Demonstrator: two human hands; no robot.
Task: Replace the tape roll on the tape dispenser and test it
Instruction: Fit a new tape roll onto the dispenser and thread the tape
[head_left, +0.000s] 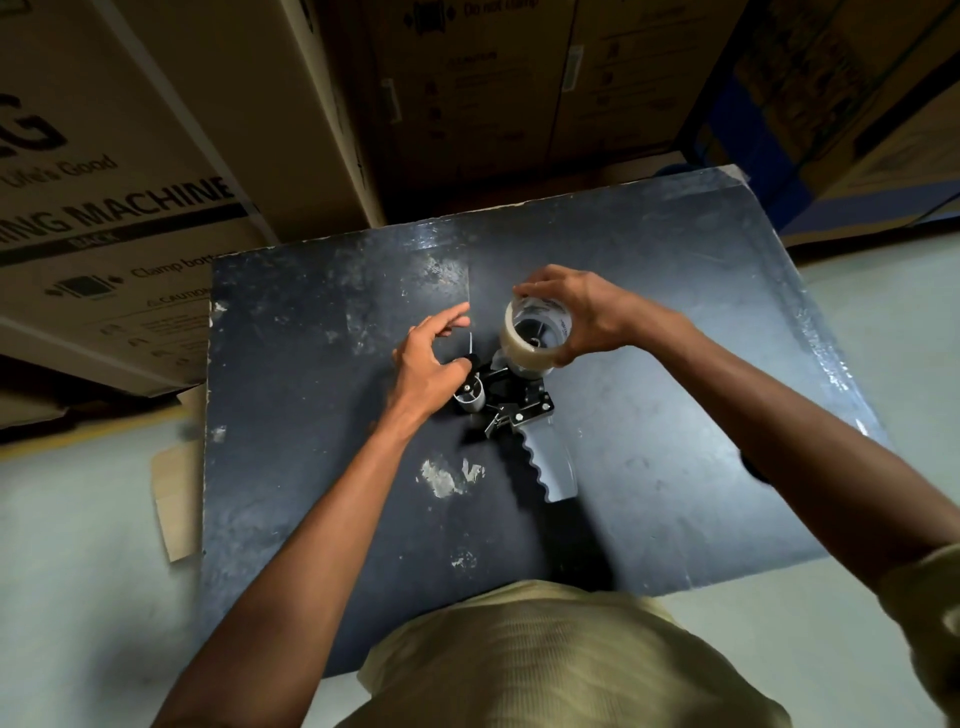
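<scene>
A black tape dispenser (511, 400) with a grey wavy handle (550, 462) lies flat on the dark tabletop (675, 415). My right hand (576, 312) grips a roll of clear tape (535, 338) from above, holding it over the dispenser's hub, which shows through the roll's core. My left hand (431, 364) rests on the dispenser's front end by the grey roller (470, 402), thumb and fingers spread. Whether the roll is seated on the hub cannot be told.
Large cardboard appliance boxes (130, 182) stand stacked to the left and behind the table. Blue shelving (748, 130) rises at the right rear. A loose cardboard sheet (176, 493) lies on the floor off the table's left edge.
</scene>
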